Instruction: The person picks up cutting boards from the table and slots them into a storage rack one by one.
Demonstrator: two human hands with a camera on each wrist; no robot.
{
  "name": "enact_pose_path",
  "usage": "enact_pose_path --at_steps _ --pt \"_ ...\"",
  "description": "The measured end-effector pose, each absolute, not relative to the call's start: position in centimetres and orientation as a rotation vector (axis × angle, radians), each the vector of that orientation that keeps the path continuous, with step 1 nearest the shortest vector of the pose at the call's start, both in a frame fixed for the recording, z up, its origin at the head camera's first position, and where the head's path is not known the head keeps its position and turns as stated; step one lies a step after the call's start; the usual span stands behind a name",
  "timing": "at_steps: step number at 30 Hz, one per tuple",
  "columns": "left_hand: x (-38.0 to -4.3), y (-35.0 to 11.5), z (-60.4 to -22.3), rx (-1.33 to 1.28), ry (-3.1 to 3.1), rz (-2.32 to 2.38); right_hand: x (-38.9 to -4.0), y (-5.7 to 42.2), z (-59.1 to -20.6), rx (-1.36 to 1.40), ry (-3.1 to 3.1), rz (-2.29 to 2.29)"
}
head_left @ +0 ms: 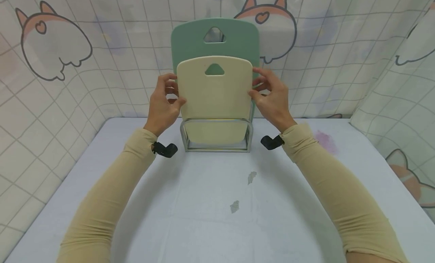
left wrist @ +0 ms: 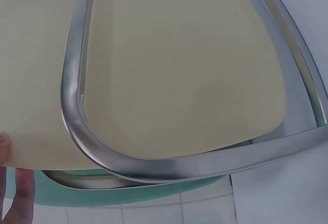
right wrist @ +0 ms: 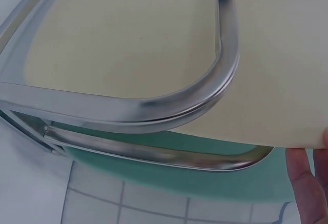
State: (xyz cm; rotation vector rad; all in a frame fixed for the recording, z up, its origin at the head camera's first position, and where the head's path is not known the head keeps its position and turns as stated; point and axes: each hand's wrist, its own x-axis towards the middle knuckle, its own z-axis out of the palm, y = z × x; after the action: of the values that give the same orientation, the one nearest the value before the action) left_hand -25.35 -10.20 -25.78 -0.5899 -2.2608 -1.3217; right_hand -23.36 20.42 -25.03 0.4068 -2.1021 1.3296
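A cream cutting board [head_left: 215, 97] stands upright in a metal rack [head_left: 217, 150], behind its front bar. My left hand [head_left: 164, 102] pinches the board's left edge, thumb in front and fingers behind. On the opposite edge, my right hand [head_left: 272, 96] holds it the same way. Behind it rises a larger green cutting board [head_left: 190, 40], also upright in the rack. Both boards have a rounded triangular hole near the top. In the left wrist view the cream board [left wrist: 179, 70] shows through the front loop of the rack [left wrist: 154, 170].
The rack stands on a table with a white cover [head_left: 204, 236], near its back edge. Two small grey patches [head_left: 252, 177] and a pink stain [head_left: 325, 142] mark the cover. A tiled-pattern curtain [head_left: 129, 55] with cartoon animals hangs behind and at both sides.
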Motion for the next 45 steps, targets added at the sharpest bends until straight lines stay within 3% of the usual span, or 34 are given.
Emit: enact_pose_path --at_steps 45 --pt "-26.2 -9.9 -26.8 -0.62 -2.321 -1.243 -24.0 20.7 -26.8 0.383 -2.112 1.383"
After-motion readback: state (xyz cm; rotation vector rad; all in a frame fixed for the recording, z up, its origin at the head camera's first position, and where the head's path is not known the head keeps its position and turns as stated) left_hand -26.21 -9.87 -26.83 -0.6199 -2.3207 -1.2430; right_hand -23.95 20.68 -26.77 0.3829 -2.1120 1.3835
